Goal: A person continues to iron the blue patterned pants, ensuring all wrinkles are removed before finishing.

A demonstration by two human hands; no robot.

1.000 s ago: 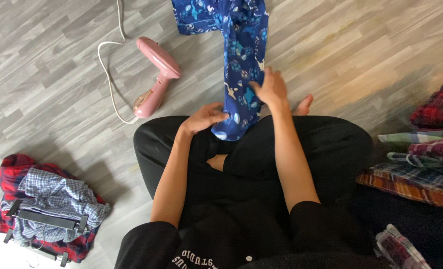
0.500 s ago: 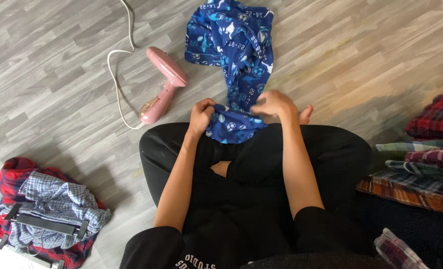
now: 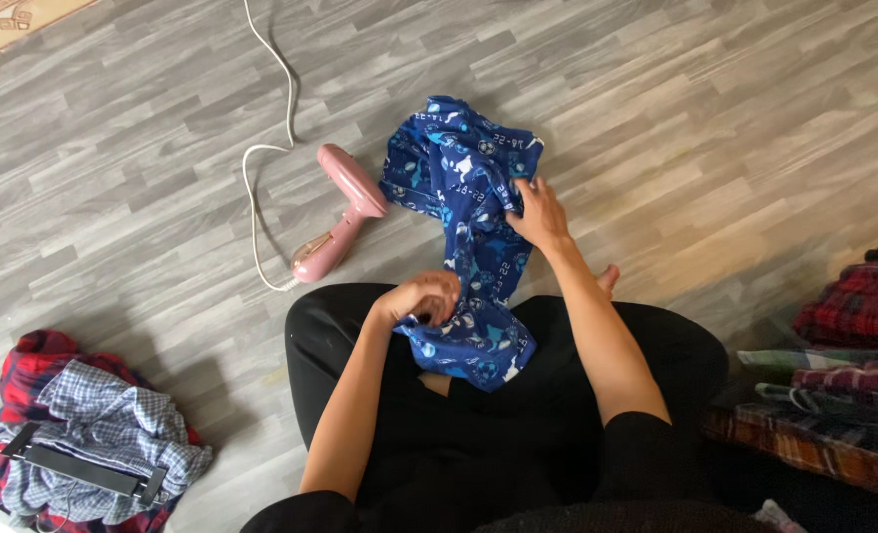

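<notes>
Left hand clamped on near end of crumpled blue printed cloth garment at lap | right hand has reached forward, gripping its middle | garment now bunched nearer, beside pink handheld steamer.

Grey wood-look plank floor in soft daylight, with a tan rug corner at the top left.

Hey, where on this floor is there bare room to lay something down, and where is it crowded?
Bare floor lies right of the blue garment, up to the plaid stack. More lies left of the white cord, above the clothes pile. Crowded: around the pink steamer, and where the left hand and right hand grip the garment.
</notes>
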